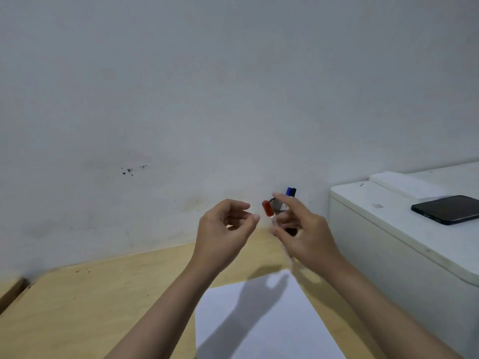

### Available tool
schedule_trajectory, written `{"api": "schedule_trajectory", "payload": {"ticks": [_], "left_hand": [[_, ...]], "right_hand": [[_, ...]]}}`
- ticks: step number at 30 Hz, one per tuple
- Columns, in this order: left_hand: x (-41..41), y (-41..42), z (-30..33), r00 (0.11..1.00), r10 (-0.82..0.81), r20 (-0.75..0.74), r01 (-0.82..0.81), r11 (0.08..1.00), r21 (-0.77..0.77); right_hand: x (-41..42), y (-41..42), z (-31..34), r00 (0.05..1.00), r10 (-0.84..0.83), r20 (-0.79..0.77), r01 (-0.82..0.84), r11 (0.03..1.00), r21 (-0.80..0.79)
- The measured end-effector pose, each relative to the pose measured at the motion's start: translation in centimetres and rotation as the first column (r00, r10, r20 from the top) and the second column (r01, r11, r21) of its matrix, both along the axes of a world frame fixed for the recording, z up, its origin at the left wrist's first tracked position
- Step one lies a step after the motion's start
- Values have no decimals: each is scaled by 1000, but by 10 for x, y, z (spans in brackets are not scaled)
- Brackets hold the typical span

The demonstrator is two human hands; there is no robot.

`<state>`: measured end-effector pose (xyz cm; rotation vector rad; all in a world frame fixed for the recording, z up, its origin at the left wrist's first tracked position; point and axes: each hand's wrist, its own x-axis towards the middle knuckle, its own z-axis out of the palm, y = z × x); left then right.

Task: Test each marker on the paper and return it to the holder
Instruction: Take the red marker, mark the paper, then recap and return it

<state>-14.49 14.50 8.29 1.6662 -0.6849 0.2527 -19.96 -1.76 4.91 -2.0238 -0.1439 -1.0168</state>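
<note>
Red marker (pixel 267 209): it is in the air between your two hands, above the far edge of the desk, tilted with its red cap end up and to the left. The barrel below the cap is blurred and mostly hidden behind your right fingers.
Right hand (pixel 302 230): your fingers are curled around the lower barrel of the red marker, index finger stretched up along it. The grip itself is blurred, so I cannot tell which fingers carry the load.
Left hand (pixel 223 230): loosely cupped and holding nothing, with thumb and index fingertip drawn close together. The fingertips sit just beside the red cap, to its left and slightly lower; a narrow gap shows between them and the cap.
Holder (pixel 281 206): only a dark rim and a grey patch show behind your right fingers, against the wall. Its shape and footing on the desk are hidden.
Blue markers (pixel 290 192): two dark blue caps stand upright just above your right index finger, apparently in the holder.
Paper (pixel 261 325): a white sheet lies flat on the desk below both hands, nearer you, with the shadows of your hands across it. No marks are visible on the part in view.
Desk (pixel 103 301): light wood, running to the white wall.
Phone (pixel 447 209): dark, lying flat on the white unit (pixel 388 229) to your right, well apart from both hands.
</note>
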Motion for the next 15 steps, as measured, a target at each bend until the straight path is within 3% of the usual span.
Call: {"api": "schedule_trajectory", "payload": {"ticks": [4,9,15], "left_hand": [[41,-41,-14,999,44,7,-45,992,119],[101,-102,-45,996,75,40,-84,941,327],[147,-149,-79,988,95,122,-141,878,458]], "right_hand": [[24,-58,16,987,-137,83,120,974,191],[76,-116,27,946,-312,86,277,918,283],[138,-143,-6,925,-356,-130,377,901,215]]}}
